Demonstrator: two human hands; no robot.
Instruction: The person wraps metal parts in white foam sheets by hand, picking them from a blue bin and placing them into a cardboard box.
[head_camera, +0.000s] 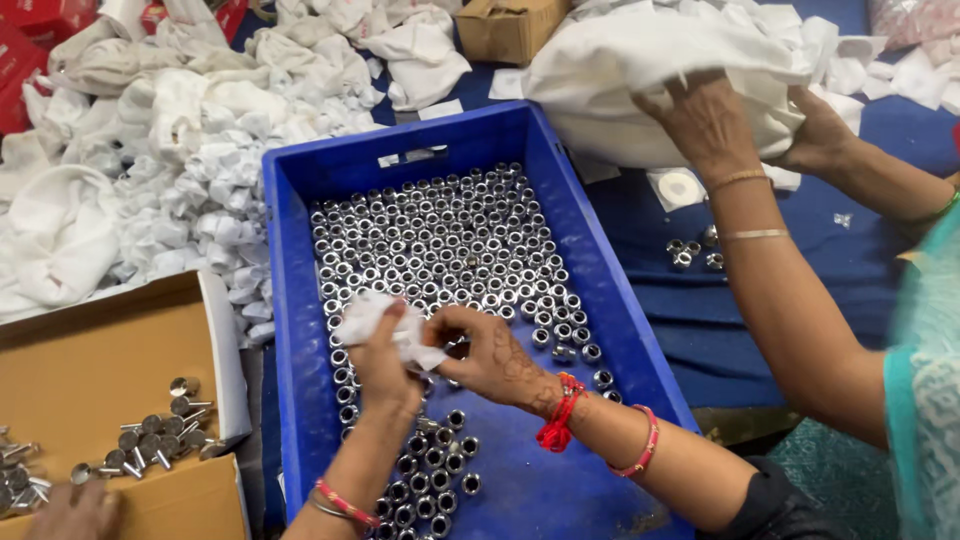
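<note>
My left hand (385, 368) and my right hand (492, 358) meet over a blue plastic crate (290, 300). Between them they pinch a small white cloth piece (362, 315). My left hand holds it from the left, and my right fingers close on its right edge. Whether a metal part is wrapped inside is hidden. The crate's floor is covered with several shiny metal rings (440, 240) standing in rows, thinner toward the near end.
A pile of white cloth pieces (180, 150) lies to the left. An open cardboard box (90, 350) holds metal pins (150, 440), with another person's hand (70, 510) beside it. At right, a co-worker's hands (710, 120) grip a white cloth bag (650, 70). Loose rings (690, 250) lie on the blue table.
</note>
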